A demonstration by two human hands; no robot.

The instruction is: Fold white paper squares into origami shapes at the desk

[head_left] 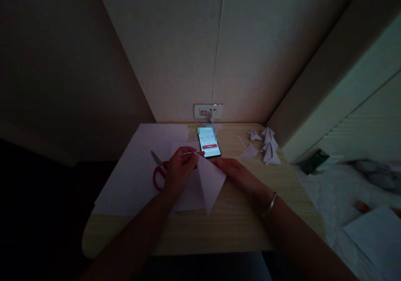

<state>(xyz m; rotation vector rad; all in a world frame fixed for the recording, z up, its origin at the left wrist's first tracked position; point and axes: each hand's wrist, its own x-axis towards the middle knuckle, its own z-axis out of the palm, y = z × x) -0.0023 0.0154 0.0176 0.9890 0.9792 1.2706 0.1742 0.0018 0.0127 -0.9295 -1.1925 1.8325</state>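
Note:
A folded piece of white paper [212, 182] is held up over the table, its pointed end hanging down toward me. My left hand [180, 168] pinches its top corner between thumb and fingers. At the paper's right edge, my right hand [233, 171] has its fingers behind the sheet; what the fingertips do there is hidden. Red-handled scissors [158, 173] lie beside my left hand, partly covered by it, on large white sheets [131, 176]. Just beyond the hands a phone [209, 142] lies with its screen lit.
Folded paper shapes [269, 146] and a smaller one [254, 135] sit at the table's back right, near a paper scrap [249, 151]. A wall socket [208, 111] with a plug is behind the wooden table [219, 239]. A bed with white bedding [332, 197] stands to the right.

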